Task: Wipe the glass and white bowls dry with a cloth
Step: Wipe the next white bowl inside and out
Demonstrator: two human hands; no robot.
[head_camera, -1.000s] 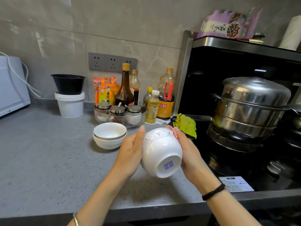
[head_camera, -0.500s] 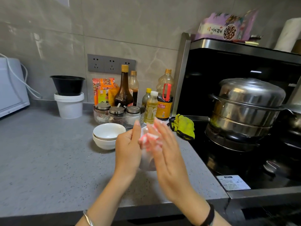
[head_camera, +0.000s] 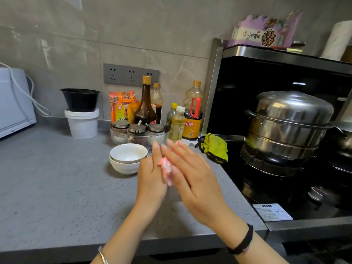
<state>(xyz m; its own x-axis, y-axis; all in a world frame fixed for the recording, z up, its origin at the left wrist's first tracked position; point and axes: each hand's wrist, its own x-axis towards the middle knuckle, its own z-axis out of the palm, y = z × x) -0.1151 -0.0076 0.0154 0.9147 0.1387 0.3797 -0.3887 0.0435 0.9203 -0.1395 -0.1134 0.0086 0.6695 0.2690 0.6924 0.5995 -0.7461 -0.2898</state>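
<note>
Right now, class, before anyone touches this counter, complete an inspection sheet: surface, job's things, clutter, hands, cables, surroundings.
Surface: grey speckled countertop.
Job's things: two stacked white bowls, upright; pink-white cloth between the hands, what it wipes mostly hidden; glass bowl holding seasoning jars.
Clutter: bottles, black bowl on white tub, yellow-green rag.
Hands: left hand and right hand, fingers straight, cloth sandwiched between them.
Cables: white cord draped over white appliance.
Surroundings: steamer pot on stove; wall sockets.

The stacked bowls (head_camera: 127,160) look glossy, the counter (head_camera: 57,187) matt and speckled, the steamer pot (head_camera: 287,126) polished metal.
</note>
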